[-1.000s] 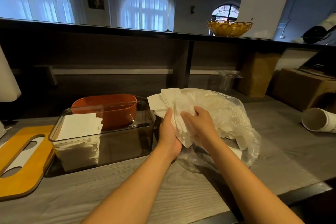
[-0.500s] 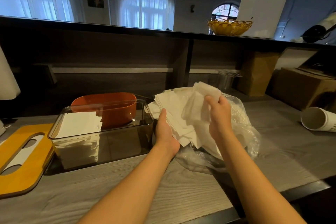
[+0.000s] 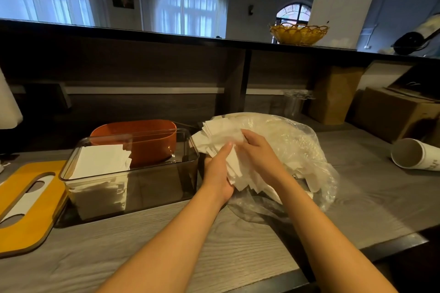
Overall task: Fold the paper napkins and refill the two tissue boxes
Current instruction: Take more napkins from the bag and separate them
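Grey wood-grain counter, spanning the lower view. Clear plastic bag, crumpled, lying at 3 o'clock of centre. Clear tissue box, lid off, at 9 o'clock of the bag; 1 stack of folded napkins is held in its left end. Orange tissue box, set just behind it at 12 o'clock. Yellow slotted lid, flat at the far 9 o'clock edge. Loose napkin bundle, raised over the bag mouth: gripped from below by the left hand, its top sheets pinched by the right hand; the 2 hands are close together. Paper cup, on its side at 3 o'clock.
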Demonstrator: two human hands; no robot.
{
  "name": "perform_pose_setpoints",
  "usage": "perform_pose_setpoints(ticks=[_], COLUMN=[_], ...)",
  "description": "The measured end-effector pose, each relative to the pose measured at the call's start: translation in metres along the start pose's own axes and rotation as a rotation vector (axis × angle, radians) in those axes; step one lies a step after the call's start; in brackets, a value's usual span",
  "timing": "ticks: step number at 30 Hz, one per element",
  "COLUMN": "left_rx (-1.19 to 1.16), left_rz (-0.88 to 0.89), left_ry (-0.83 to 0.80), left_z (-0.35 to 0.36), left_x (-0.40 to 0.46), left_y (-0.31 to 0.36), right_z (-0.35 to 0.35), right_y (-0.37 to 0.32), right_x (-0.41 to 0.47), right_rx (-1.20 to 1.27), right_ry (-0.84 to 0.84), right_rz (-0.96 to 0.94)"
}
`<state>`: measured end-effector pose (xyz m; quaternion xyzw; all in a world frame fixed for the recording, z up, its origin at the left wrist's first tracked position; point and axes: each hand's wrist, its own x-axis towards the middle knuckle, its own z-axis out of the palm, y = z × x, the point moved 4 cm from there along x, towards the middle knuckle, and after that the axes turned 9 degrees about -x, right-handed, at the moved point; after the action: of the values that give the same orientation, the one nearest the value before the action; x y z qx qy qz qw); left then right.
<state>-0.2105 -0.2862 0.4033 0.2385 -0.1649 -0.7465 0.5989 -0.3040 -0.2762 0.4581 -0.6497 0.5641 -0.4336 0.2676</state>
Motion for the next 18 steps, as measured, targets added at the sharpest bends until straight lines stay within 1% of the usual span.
perform_pose_setpoints(ticks=[2, 4, 5, 6, 9, 11, 18], left_rx=[-0.037, -0.119, -0.156, -0.181, -0.225, -0.216, -0.224], left_rz=[-0.002, -0.028, -0.036, -0.036, -0.035, -0.029, -0.038], left_ry=[0.043, 0.037, 0.029, 0.013, -0.023, -0.029, 0.002], left_z=[-0.003, -0.003, -0.003, -0.003, -0.002, -0.001, -0.003], left_x=[0.003, 0.003, 0.003, 0.003, 0.002, 0.001, 0.004], left_y=[-0.001, 0.001, 0.002, 0.003, 0.005, 0.007, 0.006], right_z=[-0.015, -0.034, -0.04, -0.043, -0.036, -0.031, -0.043], right_y=[-0.001, 0.0, 0.0, -0.001, -0.003, -0.002, 0.008], right_x=[0.002, 0.003, 0.004, 0.003, 0.0, -0.001, -0.004], right_rx=[-0.046, -0.091, -0.115, -0.129, -0.151, -0.159, 0.0], right_ry=[0.095, 0.227, 0.247, 0.221, 0.008, -0.086, -0.23], right_rz=[0.0, -0.012, -0.014, -0.011, 0.025, 0.04, 0.135])
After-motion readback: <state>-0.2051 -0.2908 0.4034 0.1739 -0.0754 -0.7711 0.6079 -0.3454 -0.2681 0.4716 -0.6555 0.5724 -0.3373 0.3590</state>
